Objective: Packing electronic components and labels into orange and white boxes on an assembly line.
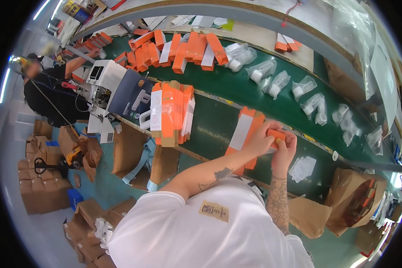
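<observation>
At 3 o'clock in the head view, above the green surface [207, 134]: small orange box [277, 135] gripped by 2 hands. Left hand [264, 136] mostly closed, fingers on the box's left side; right hand [288, 147] curled round its right end, thumb bent in against it. Orange-and-white cartons [242, 129] just beside the left hand, 9 o'clock of it. White papers [303, 168] near, 5 o'clock of the box. Carton bundle [172, 111] at 10 o'clock in view. Bagged white items [279, 84] strung out, 1 to 3 o'clock. Brown paper bag [342, 190], 4 o'clock.
</observation>
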The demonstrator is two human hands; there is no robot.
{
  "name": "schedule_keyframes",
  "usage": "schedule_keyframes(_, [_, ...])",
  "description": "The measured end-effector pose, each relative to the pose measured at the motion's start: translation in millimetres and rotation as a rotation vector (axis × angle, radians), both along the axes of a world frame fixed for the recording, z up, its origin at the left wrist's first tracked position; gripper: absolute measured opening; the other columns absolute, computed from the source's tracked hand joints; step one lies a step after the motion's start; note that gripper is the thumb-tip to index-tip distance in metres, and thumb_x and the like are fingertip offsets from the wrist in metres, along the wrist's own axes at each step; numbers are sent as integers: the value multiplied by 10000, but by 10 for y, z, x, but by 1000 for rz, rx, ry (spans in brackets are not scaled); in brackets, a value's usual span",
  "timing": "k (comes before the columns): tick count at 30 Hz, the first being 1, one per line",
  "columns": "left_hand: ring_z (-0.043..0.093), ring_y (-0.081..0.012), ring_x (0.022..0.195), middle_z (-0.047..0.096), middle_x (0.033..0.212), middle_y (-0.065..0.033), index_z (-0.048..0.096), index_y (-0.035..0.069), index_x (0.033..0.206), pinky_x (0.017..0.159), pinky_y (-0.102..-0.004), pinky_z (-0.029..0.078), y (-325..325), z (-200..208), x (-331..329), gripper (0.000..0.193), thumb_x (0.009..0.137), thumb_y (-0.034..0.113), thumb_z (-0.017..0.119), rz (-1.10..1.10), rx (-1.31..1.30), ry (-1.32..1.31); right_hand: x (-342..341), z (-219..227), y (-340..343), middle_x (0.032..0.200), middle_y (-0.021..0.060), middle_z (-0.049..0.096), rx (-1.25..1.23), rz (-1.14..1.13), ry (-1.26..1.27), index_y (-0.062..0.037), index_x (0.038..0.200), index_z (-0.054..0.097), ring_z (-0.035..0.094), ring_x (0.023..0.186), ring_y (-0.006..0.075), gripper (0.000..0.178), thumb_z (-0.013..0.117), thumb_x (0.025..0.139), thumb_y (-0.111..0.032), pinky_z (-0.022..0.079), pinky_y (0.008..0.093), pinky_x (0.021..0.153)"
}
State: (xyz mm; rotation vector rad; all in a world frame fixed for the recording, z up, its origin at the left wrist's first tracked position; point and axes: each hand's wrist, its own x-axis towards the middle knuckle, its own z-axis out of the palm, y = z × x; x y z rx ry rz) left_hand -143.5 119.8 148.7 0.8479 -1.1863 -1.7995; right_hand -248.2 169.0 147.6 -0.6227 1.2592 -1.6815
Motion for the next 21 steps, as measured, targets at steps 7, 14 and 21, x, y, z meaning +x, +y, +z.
schedule_keyframes(7, [458,-210,1255,532,1287,-102,504,71,1262,1061,-330,336,-2,291,5,366,913,171,547,184,687,208,-30,307,124,1060,140,638,-128,30,145,20,1148,537,593,1015,185,251,494,902,2,407,361,1016])
schedule_keyframes(14, [584,-231,1108,601,1191,-84,488,32,1289,958,-368,469,177,35,310,450,869,134,614,-250,997,184,-569,-112,441,1088,135,644,55,-172,100,25,1156,575,616,1004,204,246,569,949,-107,468,354,945])
schedule_keyframes(21, [581,-222,1060,566,1197,-129,409,-23,1344,878,-348,501,250,-339,507,687,711,-80,671,-214,502,-206,-1575,-1852,1662,1424,83,449,949,-199,1577,-214,1207,640,414,1243,341,387,647,823,-169,389,587,899])
